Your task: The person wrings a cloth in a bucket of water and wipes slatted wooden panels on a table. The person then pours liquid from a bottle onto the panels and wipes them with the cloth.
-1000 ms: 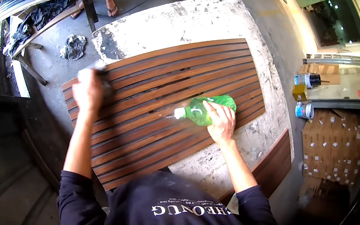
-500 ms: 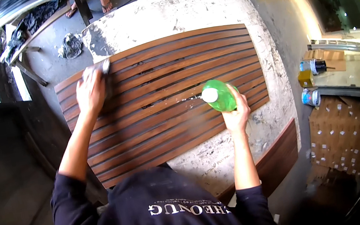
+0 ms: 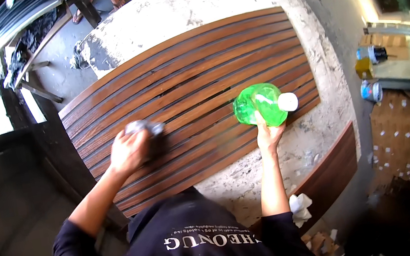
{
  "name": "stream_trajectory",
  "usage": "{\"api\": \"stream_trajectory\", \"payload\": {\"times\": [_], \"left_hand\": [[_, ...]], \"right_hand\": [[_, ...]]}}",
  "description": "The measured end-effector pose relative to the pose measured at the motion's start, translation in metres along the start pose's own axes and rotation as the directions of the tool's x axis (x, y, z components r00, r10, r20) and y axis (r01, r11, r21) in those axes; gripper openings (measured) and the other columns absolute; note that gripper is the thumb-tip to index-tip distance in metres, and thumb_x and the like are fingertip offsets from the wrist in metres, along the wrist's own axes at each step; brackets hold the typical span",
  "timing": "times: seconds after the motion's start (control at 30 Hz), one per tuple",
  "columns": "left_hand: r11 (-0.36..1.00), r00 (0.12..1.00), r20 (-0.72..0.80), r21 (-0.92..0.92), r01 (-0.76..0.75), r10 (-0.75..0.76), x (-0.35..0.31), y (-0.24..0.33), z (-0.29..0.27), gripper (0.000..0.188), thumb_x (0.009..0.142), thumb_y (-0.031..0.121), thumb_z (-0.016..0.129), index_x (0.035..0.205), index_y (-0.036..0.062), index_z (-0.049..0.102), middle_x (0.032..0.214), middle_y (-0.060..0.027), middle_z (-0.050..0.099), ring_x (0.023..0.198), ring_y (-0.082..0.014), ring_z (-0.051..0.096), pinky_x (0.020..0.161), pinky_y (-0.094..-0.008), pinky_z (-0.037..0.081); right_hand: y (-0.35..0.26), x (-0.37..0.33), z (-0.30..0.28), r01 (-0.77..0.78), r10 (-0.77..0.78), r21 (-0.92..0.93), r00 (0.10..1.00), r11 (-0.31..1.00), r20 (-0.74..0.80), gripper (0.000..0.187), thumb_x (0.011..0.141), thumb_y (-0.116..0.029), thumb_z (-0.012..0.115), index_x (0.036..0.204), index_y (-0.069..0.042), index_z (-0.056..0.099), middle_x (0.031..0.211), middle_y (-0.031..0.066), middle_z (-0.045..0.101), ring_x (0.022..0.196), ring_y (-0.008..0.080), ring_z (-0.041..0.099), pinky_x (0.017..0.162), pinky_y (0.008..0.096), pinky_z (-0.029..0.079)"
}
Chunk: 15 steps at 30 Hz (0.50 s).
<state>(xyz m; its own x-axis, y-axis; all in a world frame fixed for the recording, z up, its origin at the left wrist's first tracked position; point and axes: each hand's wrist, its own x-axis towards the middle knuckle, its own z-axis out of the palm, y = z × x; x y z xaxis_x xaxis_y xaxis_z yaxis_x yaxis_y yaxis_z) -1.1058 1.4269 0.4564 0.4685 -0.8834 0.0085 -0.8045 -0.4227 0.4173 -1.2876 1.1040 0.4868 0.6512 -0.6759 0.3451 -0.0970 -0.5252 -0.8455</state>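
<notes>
head view: left hand presses a grey rag onto the slatted wooden panel; right hand, well apart, grips a green plastic bottle.

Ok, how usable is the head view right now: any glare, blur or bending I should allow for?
Head view: fisheye bends the slatted wooden panel into arcs, with a black rim around the picture; daylight is blown out at the upper left edge, while the far right is dim; the green bottle in the right hand glows translucent; the cloth under the left hand looks slightly soft.
</notes>
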Motion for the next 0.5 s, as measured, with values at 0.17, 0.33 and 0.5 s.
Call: {"api": "stream_trajectory", "payload": {"times": [0.17, 0.33, 0.5], "left_hand": [[0.992, 0.992, 0.018, -0.007, -0.128, 0.128, 0.055, 0.018, 0.003, 0.022, 0.088, 0.016, 0.041, 0.105, 0.0061, 0.050, 0.097, -0.0179, 0.062, 0.094, -0.0311, 0.062, 0.090, -0.0460, 0.042], [0.970, 0.974, -0.071, -0.100, -0.221, 0.215, 0.172, 0.084, 0.010, 0.027, 0.085, 0.017, 0.045, 0.111, 0.0088, 0.050, 0.092, -0.0175, 0.061, 0.089, -0.0336, 0.061, 0.085, -0.0464, 0.046], [0.987, 0.989, -0.027, 0.065, -0.146, 0.148, 0.018, 0.020, 0.009, 0.025, 0.084, 0.015, 0.052, 0.108, 0.0066, 0.048, 0.092, -0.0149, 0.064, 0.086, -0.0327, 0.063, 0.080, -0.0471, 0.047]], "right_hand": [[-0.001, -0.002, 0.014, -0.013, 0.019, 0.087, 0.998, 0.996, -0.066, 0.042, 0.080, -0.007, 0.070, 0.116, 0.003, 0.052, 0.113, 0.0121, 0.058, 0.104, 0.0231, 0.055, 0.093, 0.0362, 0.041], [-0.016, 0.009, 0.016, -0.028, 0.028, 0.000, 0.995, 1.000, -0.098, 0.048, 0.078, -0.013, 0.073, 0.117, 0.004, 0.050, 0.110, 0.0138, 0.058, 0.101, 0.0224, 0.056, 0.090, 0.0345, 0.042], [0.001, 0.011, -0.042, -0.099, 0.089, -0.044, 0.978, 0.994, -0.190, 0.047, 0.078, -0.016, 0.074, 0.114, 0.003, 0.051, 0.104, 0.0139, 0.062, 0.095, 0.0218, 0.059, 0.084, 0.0337, 0.046]]}}
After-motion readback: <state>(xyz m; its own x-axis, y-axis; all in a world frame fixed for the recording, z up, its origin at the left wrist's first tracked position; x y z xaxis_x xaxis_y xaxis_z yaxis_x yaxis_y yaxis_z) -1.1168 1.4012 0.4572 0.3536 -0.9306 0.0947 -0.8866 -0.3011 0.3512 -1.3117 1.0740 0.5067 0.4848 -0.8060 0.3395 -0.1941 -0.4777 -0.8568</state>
